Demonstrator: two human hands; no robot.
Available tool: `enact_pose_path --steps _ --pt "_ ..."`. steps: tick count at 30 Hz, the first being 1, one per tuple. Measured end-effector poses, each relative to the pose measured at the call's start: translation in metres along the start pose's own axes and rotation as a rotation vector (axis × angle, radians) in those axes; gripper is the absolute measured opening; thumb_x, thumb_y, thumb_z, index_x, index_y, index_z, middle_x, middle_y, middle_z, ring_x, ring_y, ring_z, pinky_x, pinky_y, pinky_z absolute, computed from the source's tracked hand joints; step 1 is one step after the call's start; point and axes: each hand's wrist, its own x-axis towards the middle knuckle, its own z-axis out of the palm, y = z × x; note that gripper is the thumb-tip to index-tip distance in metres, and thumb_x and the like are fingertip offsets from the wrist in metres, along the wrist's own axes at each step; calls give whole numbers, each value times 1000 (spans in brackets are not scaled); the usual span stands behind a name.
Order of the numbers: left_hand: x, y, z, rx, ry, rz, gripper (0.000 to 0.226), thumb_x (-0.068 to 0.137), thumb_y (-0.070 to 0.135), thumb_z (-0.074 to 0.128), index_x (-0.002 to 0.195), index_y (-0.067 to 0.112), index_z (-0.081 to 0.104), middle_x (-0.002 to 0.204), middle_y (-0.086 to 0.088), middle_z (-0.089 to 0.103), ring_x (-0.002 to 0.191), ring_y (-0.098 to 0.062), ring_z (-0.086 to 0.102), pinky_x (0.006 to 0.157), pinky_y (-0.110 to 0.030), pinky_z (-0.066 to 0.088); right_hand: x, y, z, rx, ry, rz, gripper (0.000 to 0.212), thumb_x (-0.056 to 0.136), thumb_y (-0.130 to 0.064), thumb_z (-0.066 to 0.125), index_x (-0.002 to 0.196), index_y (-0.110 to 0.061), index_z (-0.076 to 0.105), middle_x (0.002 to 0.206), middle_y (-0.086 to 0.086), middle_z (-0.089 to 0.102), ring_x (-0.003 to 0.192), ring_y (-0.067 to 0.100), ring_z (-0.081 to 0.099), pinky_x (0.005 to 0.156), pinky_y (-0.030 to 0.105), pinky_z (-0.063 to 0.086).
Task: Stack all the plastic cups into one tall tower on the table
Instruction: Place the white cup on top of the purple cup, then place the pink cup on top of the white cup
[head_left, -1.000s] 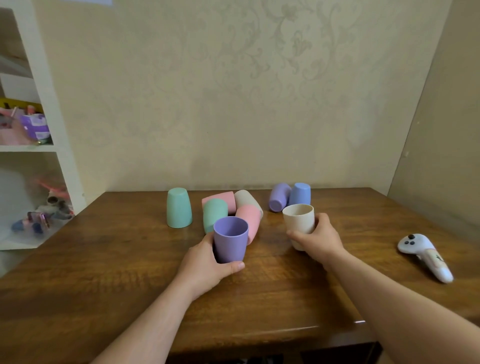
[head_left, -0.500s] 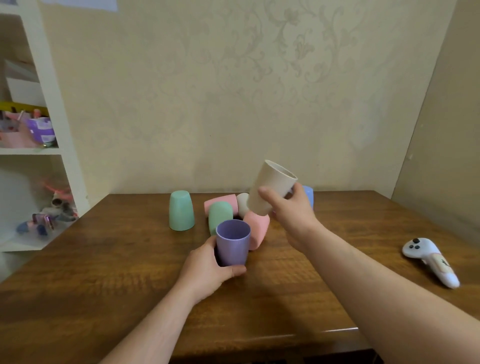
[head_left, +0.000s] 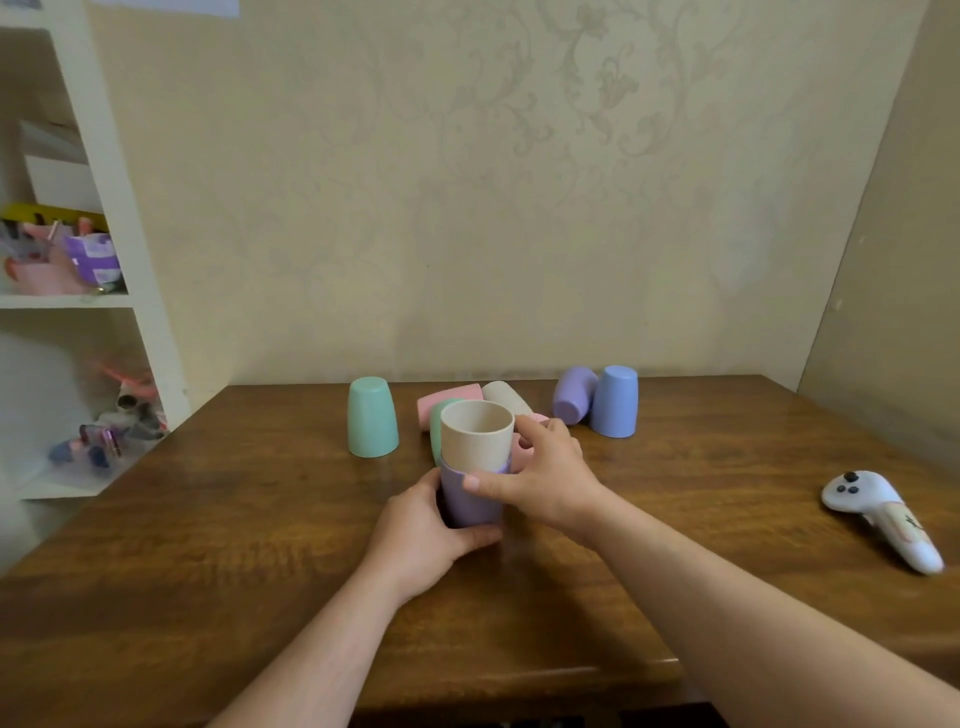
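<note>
One pair is nested: the beige cup (head_left: 475, 436) sits mouth-up inside the purple cup (head_left: 467, 501), mid-desk (head_left: 208, 571). The left grip (head_left: 421, 530) wraps the purple cup's base; the right grip (head_left: 540, 473) curls round the beige cup. The mint cup (head_left: 372, 417), blue cup (head_left: 614, 400) and tumbled cups (head_left: 447, 397) toward the far edge are unstacked, so most of the tower remains, I judge.

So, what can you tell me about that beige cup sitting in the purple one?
The beige cup is a plain, matte, plastic-looking tumbler, upright, mouth up, seemingly empty. Its lower part is nested inside the purple cup, which the left hand grips on the table. The right hand curls round its side.
</note>
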Motion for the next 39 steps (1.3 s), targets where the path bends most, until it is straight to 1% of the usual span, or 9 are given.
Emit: enact_pose_path --steps 5,8,12,17,22,25,33,35,39 --pt "2 2 1 70 23 -9 88 73 49 97 148 31 56 142 9 69 126 -16 66 103 -36 57 0 39 -26 207 -31 68 119 52 -51 90 160 -38 41 138 0 46 126 18 55 100 34 52" --pt "2 3 2 85 28 -9 92 72 51 97 151 29 54 146 8 67 127 -16 66 102 -35 57 11 61 -37 388 104 248 109 62 -33 75 163 -37 36 131 5 55 111 25 66 94 44 59" --pt "2 6 3 96 34 -17 93 74 51 95 152 29 52 149 8 65 130 -15 65 100 -31 55 34 62 -37 264 269 463 98 79 -54 71 165 -31 29 155 12 41 129 37 54 106 51 50" --pt "1 3 2 75 41 -15 89 72 50 97 148 31 55 143 10 68 123 -13 66 100 -33 57 47 53 -20 81 180 529 103 85 -78 59 168 -37 14 160 20 35 144 46 39 117 59 38" --pt "2 1 2 76 47 0 87 72 51 97 147 32 56 140 11 69 121 -11 66 98 -31 57 39 52 -12 -61 62 403 100 72 -86 47 162 -61 11 159 11 41 135 41 51 108 52 49" --pt "3 0 2 79 48 12 87 72 51 97 146 30 56 140 10 69 121 -12 67 97 -31 57 33 50 -17 -186 29 305 92 79 -72 51 162 -55 15 153 4 53 132 36 55 102 48 50" --pt "1 4 2 68 10 10 77 76 53 92 141 34 55 132 16 66 115 -8 65 92 -27 55 11 56 -41 -643 120 141 111 77 -41 75 163 -44 6 143 -6 45 126 31 41 90 47 41" --pt "1 5 1 12 21 10 67 79 48 89 136 38 56 130 15 67 113 -8 66 92 -29 57 10 47 -46 -500 207 157 103 73 -43 76 160 -42 20 141 -6 50 126 31 47 93 48 46" --pt "0 2 -1 -29 26 13 73 81 39 89 144 36 54 124 18 67 107 -3 66 86 -24 55 12 -1 -58 345 422 71 48 73 -30 81 116 -37 59 106 -7 72 97 18 73 76 37 62"
